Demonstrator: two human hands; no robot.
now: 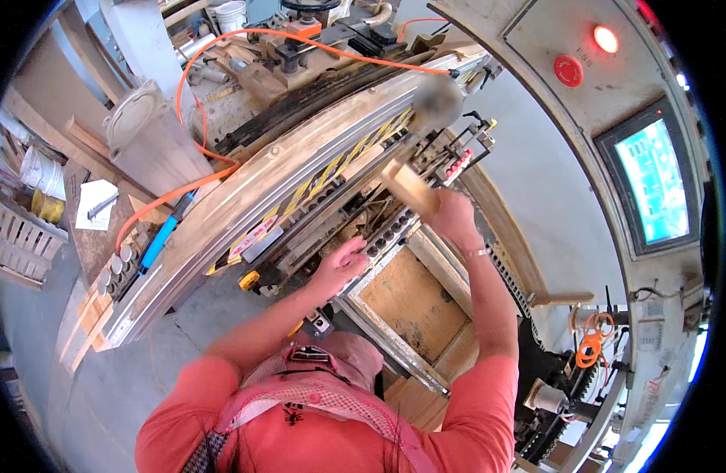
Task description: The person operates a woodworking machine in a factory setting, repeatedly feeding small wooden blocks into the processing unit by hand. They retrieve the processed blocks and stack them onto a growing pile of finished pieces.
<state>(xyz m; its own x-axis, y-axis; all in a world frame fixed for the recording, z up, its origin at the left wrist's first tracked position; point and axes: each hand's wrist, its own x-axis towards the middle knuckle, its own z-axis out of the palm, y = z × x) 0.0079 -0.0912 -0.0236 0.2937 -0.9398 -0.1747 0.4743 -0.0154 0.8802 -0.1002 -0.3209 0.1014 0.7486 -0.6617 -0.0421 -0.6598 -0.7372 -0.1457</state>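
Note:
My right hand (455,218) is closed around the near end of a short, pale wooden block (406,186), held tilted above the machine bed. To its left, my left hand (339,268) is empty with its fingers apart. It hovers near a row of dark round rollers (391,229) along the machine's near side; contact with them cannot be made out. Just below the rollers lies a wooden-bottomed frame (414,303) with scuffed pale edges.
A control panel with a lit screen (654,182) and a red push button (568,71) curves along the right. An orange hose (178,87) loops over the long wooden rail (252,177) beyond the machine. On that rail's left end lies a blue-handled tool (164,232). A lidded plastic bin (154,146) stands behind.

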